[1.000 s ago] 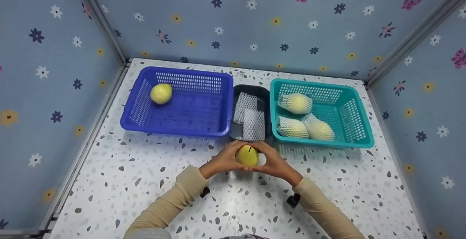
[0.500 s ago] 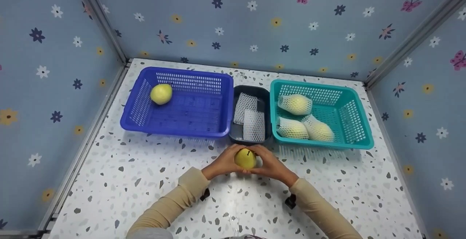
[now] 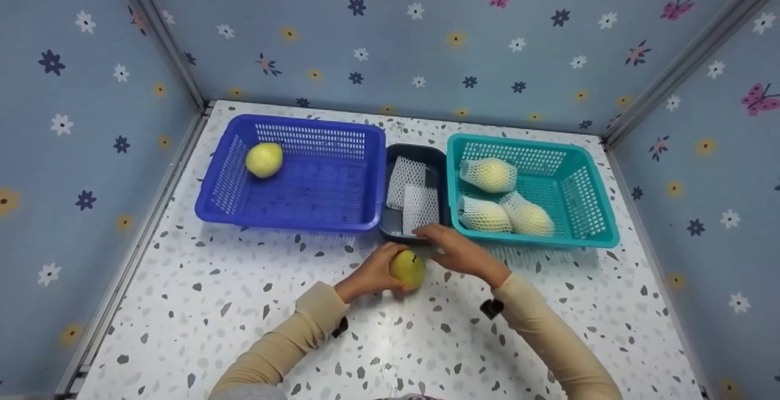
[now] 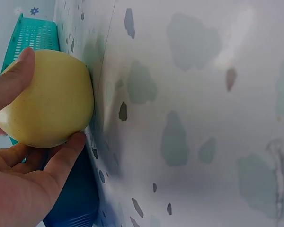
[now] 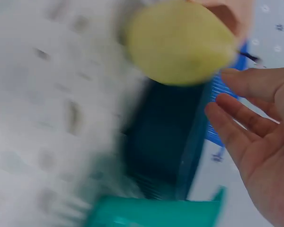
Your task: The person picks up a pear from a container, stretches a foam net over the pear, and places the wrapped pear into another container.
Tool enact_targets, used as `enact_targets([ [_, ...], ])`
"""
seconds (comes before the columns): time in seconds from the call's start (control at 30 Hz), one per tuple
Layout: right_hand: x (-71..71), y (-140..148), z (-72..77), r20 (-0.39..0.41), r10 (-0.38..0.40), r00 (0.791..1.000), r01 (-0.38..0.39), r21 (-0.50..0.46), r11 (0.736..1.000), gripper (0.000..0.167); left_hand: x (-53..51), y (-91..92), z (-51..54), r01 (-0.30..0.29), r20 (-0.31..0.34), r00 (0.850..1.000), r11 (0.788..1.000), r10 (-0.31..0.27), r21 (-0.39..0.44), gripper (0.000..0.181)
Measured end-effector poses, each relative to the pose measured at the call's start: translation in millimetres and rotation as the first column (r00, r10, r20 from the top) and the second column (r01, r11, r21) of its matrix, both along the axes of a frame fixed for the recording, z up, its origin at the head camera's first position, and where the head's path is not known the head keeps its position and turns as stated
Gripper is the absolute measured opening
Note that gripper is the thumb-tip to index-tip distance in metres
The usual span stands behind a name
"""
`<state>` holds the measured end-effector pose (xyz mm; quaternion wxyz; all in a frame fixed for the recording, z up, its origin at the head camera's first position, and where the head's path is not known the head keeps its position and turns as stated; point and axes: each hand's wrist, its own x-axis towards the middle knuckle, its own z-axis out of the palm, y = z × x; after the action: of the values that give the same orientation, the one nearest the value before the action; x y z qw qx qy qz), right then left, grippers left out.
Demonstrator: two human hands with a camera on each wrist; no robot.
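Note:
A yellow-green pear point(image 3: 407, 269), stem up in the head view, is gripped at its left side by my left hand point(image 3: 373, 271). In the left wrist view, thumb and fingers curl round the pear point(image 4: 52, 101). My right hand point(image 3: 460, 250) is off the pear, its fingertips over the near edge of the dark tray point(image 3: 384, 229). The right wrist view shows this right hand point(image 5: 260, 123) holding nothing, fingers loosely bent. Two white foam net sleeves, one farther back point(image 3: 406, 182) and one nearer point(image 3: 420, 210), lie in the tray.
A blue basket point(image 3: 286, 224) at the left holds one bare pear point(image 3: 264, 160). The teal basket point(image 3: 542, 240) at the right holds three pears in foam nets point(image 3: 492, 174). Flower-patterned panels point(image 3: 390, 34) enclose the speckled table point(image 3: 244, 290) at the back and sides.
Both hands held the pear before. The right hand has let go and moved forward and right to the tray's near edge. The left hand keeps the pear nearly in place.

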<state>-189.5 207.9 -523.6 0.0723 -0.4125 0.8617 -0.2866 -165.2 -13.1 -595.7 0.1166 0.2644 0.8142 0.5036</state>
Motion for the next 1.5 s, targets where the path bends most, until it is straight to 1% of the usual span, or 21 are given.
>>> enact_targets([
  [0.07,-11.3,-4.8,13.3,0.001,-0.041,0.999,0.041,0.005,0.999,0.042,-0.2,-0.8,0.4,-0.005,0.002,1.000,1.000,0.005,-0.005,0.075],
  [0.13,-23.5,-10.4,22.7,0.012,-0.085,0.996,0.085,0.014,0.996,0.039,0.5,-1.7,0.3,-0.011,0.003,1.000,1.000,0.011,-0.008,0.075],
  [0.23,-43.4,-20.3,29.3,0.022,-0.150,0.988,0.148,0.066,0.987,0.038,1.3,-2.4,-0.1,-0.010,0.011,1.000,1.000,0.010,-0.006,0.075],
  [0.33,-63.7,-30.7,28.6,0.022,-0.207,0.978,0.202,0.145,0.969,0.039,1.4,-1.9,-0.9,-0.010,0.014,1.000,1.000,0.010,0.001,0.073],
  [0.43,-81.7,-38.8,23.7,0.010,-0.253,0.967,0.244,0.225,0.943,0.042,0.8,0.0,-0.9,-0.013,0.023,1.000,1.000,0.013,0.008,0.073],
  [0.5,-91.3,-41.8,19.0,0.009,-0.291,0.957,0.277,0.280,0.919,0.044,0.5,2.0,-0.2,-0.012,0.032,0.999,1.000,0.012,0.010,0.073],
  [0.6,-101.5,-48.5,8.7,0.021,-0.353,0.935,0.322,0.359,0.876,0.047,2.4,2.2,0.5,-0.016,0.058,0.998,1.000,0.016,0.003,0.073],
  [0.67,-106.3,-51.9,1.3,0.022,-0.389,0.921,0.347,0.411,0.843,0.048,3.5,2.2,1.3,-0.020,0.070,0.997,1.000,0.020,-0.007,0.073],
  [0.73,-110.2,-54.9,-5.5,0.024,-0.416,0.909,0.362,0.448,0.817,0.047,4.3,2.1,2.5,-0.027,0.076,0.997,0.999,0.029,-0.024,0.072],
  [0.83,-114.4,-58.7,-13.9,0.011,-0.440,0.898,0.376,0.502,0.779,0.048,5.1,1.7,3.8,-0.035,0.081,0.996,0.999,0.038,-0.036,0.072],
  [0.93,-117.7,-61.9,-19.6,0.004,-0.463,0.886,0.391,0.530,0.752,0.047,5.0,1.1,4.6,-0.039,0.087,0.995,0.999,0.042,-0.034,0.073],
  [1.03,-119.3,-62.9,-23.3,-0.019,-0.471,0.882,0.403,0.550,0.732,0.045,4.6,1.0,4.4,-0.040,0.089,0.995,0.999,0.042,-0.034,0.073],
  [1.2,-119.4,-60.6,-25.2,-0.090,-0.453,0.887,0.424,0.550,0.720,0.037,4.9,1.7,2.4,-0.034,0.074,0.997,0.999,0.037,-0.040,0.073],
  [1.37,-120.8,-60.4,-20.8,-0.160,-0.433,0.887,0.448,0.523,0.725,0.024,3.9,-0.2,0.7,-0.018,0.026,0.999,0.999,0.019,-0.030,0.073],
  [1.43,-121.7,-59.5,-19.6,-0.190,-0.417,0.889,0.452,0.510,0.732,0.022,3.5,-0.7,0.4,-0.017,0.019,1.000,0.999,0.017,-0.029,0.074],
  [1.5,-122.2,-58.3,-18.2,-0.214,-0.400,0.891,0.452,0.489,0.746,0.022,3.5,-0.8,0.6,-0.019,0.024,1.000,0.999,0.020,-0.028,0.073],
])
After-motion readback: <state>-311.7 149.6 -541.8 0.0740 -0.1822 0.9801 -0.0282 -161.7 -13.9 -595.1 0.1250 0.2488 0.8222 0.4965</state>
